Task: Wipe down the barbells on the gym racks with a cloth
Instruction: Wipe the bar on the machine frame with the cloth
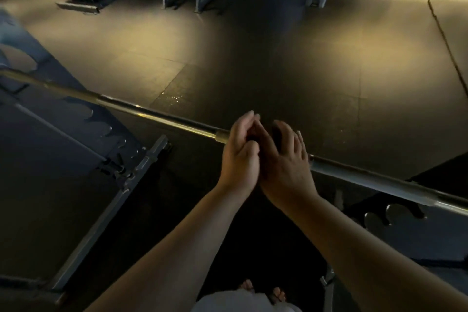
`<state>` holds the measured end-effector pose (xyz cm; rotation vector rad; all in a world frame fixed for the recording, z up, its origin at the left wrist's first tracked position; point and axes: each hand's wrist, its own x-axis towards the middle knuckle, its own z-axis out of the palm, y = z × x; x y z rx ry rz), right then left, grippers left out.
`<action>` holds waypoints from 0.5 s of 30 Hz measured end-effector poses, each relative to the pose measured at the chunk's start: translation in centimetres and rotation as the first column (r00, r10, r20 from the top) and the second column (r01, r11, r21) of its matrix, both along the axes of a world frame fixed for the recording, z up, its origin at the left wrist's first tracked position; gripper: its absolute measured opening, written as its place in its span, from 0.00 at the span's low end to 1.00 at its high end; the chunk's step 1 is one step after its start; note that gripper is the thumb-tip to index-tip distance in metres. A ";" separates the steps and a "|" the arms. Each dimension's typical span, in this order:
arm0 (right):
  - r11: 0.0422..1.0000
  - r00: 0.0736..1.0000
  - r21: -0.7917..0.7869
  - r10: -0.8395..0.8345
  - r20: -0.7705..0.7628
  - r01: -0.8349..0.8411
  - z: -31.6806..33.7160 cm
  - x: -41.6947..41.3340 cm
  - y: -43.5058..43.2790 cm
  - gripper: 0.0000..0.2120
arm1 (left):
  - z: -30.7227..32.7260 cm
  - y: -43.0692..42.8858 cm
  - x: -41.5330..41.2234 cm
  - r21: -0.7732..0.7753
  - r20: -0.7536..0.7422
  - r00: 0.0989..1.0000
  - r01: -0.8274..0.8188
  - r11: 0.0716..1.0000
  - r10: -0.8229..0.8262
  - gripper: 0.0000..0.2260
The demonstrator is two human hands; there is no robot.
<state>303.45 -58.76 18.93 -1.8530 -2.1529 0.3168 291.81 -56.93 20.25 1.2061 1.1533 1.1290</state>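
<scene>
My left hand (239, 157) and right hand (283, 162) curl together over the long steel barbell (157, 116), running left-to-right under them; something dark between, cloth uncertain.

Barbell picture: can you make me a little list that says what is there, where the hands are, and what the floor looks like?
place: dim gym
barbell: long metal bar running from upper left to lower right, across the rack
rack: blue-grey metal frame with notched hooks, left side
left hand: curled at the bar, beside the collar
right hand: over the bar, fingers spread, touching the left hand
cloth: something dark between the hands, too dark to tell
floor: dark rubber mats, small wet-looking specks
feet: bare toes at bottom
</scene>
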 end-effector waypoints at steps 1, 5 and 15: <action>0.999 0.998 0.022 -0.050 0.043 0.049 -0.3 -0.3 0.3 0.37 | 0.1 0.4 -0.5 0.043 -0.090 0.995 -0.028 0.999 0.032 0.27; 0.969 0.980 0.228 -0.134 0.144 0.099 -2.3 0.2 0.2 0.29 | 0.1 3.0 -2.8 0.079 -0.481 0.873 0.135 0.988 -0.081 0.18; 0.720 0.873 0.499 -0.445 -0.200 0.482 -6.6 0.0 -1.8 0.19 | 0.2 6.5 -2.6 0.049 -0.725 0.521 0.691 0.721 -0.450 0.14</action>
